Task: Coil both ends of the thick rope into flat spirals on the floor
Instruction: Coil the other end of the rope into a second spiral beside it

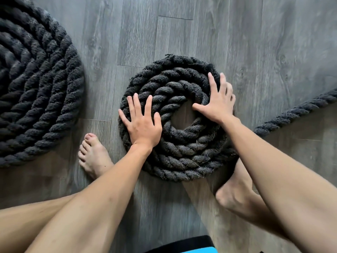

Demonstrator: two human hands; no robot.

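The small spiral (175,117) of thick dark rope lies flat on the grey wooden floor (255,42), in the middle of the view, with a bare round gap in its centre. The left hand (142,123) is spread flat on the left side of this spiral, fingers apart, pressing on the turns and gripping nothing. The right hand (217,103) is spread flat on the right side, its thumb at the inner turn, also gripping nothing. From the lower right edge of the spiral, the loose rope (295,114) runs away along the floor to the right. A bare left foot (93,156) stands just beside the spiral, and the right foot (235,190) touches its lower right edge. At the far left lies a larger spiral (36,84), apart from the small one.
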